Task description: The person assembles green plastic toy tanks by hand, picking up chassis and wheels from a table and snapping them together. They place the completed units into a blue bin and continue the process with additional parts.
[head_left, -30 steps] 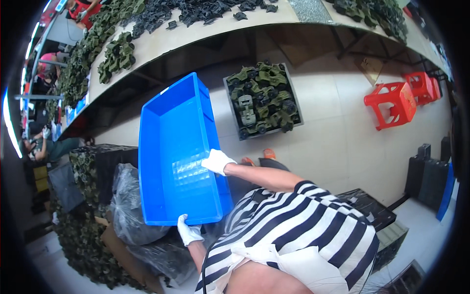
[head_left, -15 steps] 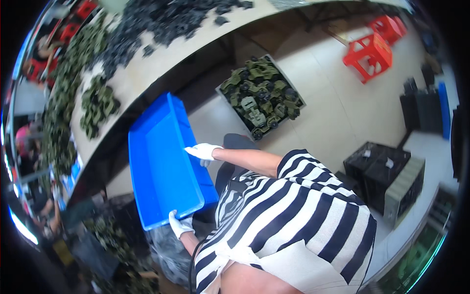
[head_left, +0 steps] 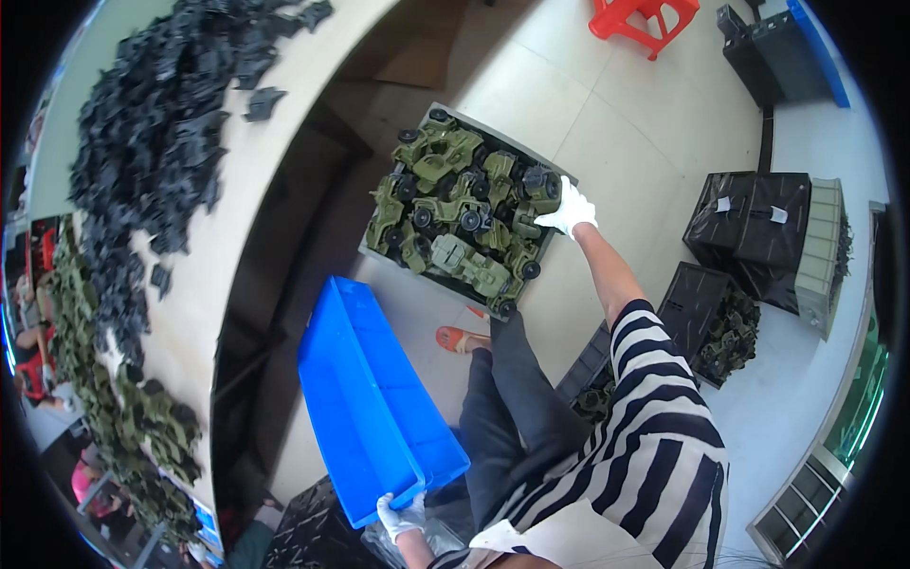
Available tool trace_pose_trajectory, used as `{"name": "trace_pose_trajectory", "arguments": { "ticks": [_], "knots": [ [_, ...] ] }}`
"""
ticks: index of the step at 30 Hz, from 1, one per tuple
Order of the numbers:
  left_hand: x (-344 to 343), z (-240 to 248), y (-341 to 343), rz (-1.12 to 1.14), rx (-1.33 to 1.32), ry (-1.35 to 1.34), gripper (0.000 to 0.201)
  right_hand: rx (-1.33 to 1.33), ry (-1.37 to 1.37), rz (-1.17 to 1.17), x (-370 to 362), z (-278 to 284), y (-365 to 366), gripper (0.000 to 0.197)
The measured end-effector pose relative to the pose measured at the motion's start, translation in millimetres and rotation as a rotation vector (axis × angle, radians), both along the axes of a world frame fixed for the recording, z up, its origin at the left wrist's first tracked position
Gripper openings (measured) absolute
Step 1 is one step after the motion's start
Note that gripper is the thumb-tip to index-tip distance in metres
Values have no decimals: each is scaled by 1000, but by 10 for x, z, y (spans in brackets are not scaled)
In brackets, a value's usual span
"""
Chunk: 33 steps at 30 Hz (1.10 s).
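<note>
My left hand, in a white glove, is closed on the near end rim of a blue plastic bin. The bin hangs tilted beside my legs, its bare inside showing. My right hand, also white-gloved, reaches out to the right-hand edge of a grey crate, its fingers bent over the rim. Olive-green toy vehicles with black wheels fill that crate in a heap. A toy vehicle's black wheel lies close to the right fingertips. Part of the right hand's grip is hidden behind the glove.
A long table on the left bears heaps of dark pieces and green parts. On the right stand black crates and a grey-green crate. A red stool is at the far side. Other people sit beyond the table.
My right hand has left the blue bin's side and gone out to the grey crate's edge. The bin, still in my left hand, sits lower in view. The whole view has shifted.
</note>
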State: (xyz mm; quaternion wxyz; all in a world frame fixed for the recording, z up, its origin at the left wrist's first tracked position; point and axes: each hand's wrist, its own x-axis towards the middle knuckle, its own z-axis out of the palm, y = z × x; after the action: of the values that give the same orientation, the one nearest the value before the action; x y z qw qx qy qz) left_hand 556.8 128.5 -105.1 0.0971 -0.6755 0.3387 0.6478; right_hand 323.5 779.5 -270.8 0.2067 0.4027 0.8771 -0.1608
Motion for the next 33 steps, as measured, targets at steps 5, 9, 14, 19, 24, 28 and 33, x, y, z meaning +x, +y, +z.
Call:
{"name": "trace_pose_trajectory", "arguments": {
  "ticks": [5,9,14,19,24,28,33],
  "knots": [
    [-225,-394,89,15,39,-95,63,-33,172,-1,-93,-314,95,70],
    [-131,-347,85,5,19,-159,62,-322,258,-254,-284,-271,-100,76],
    [-238,-368,118,-34,40,-215,58,-311,-50,-360,-343,-343,-374,107],
    [-113,-368,224,-28,27,-170,54,-114,570,-791,697,-573,-946,75],
    [-309,-348,245,-82,18,-197,56,-663,608,-1261,1332,-1632,-622,108],
    [-393,-577,223,-106,-6,-167,61,-862,545,-857,1054,-1985,-334,78],
    [-505,-676,354,-98,-48,-129,62,-837,559,-938,1081,-2145,-325,58]
  ]
}}
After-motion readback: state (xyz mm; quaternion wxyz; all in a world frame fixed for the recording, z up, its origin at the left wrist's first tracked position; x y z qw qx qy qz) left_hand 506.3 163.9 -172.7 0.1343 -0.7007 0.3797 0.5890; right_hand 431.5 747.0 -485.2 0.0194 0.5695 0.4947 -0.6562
